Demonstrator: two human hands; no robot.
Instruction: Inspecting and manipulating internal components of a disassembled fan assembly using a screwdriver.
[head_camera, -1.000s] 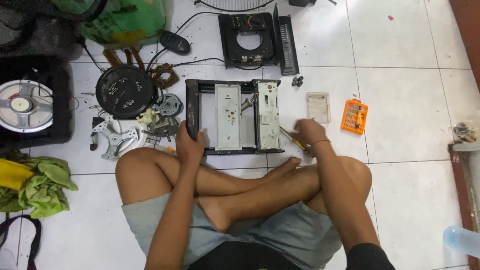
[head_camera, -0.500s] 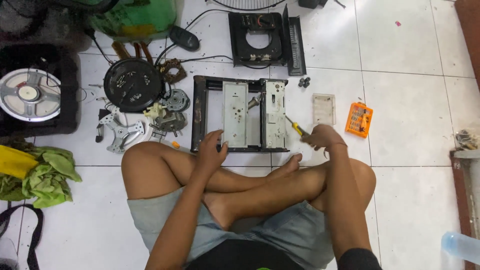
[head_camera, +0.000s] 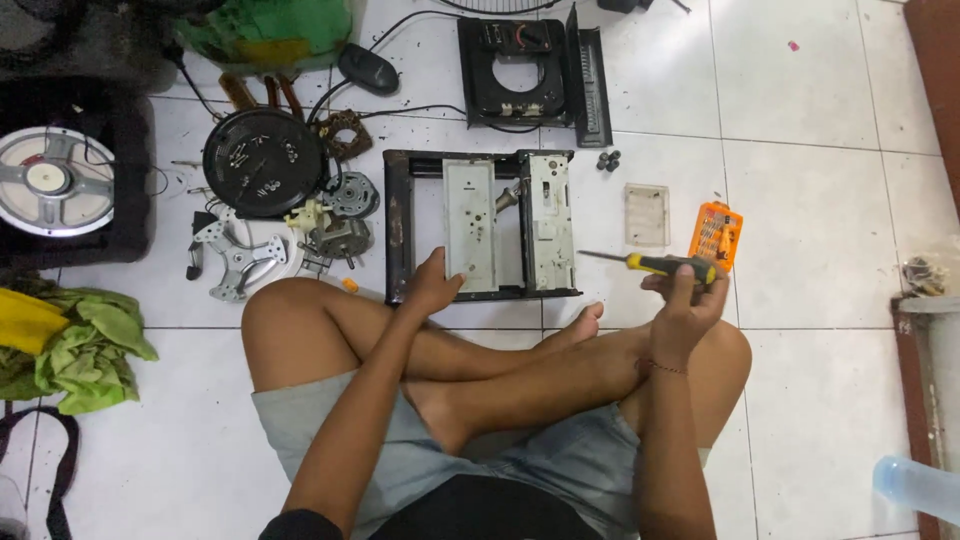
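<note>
Right hand (head_camera: 682, 305) is raised above the right knee, fingers (head_camera: 678, 281) closed around the yellow-and-black handle of a screwdriver (head_camera: 650, 263). The tool's long axis runs roughly level, left to right — tip pointing left toward the black metal frame (head_camera: 480, 225), just short of its right edge. Left hand (head_camera: 432, 285) rests on the frame's near rail, fingers curled over it and gripping it. The frame lies flat on the white tiled floor (head_camera: 800, 200), two pale metal plates standing side by side inside it. An orange bit case (head_camera: 716, 232) lies just beyond the right hand; a black round cover (head_camera: 263, 162) sits to the far left.
</note>
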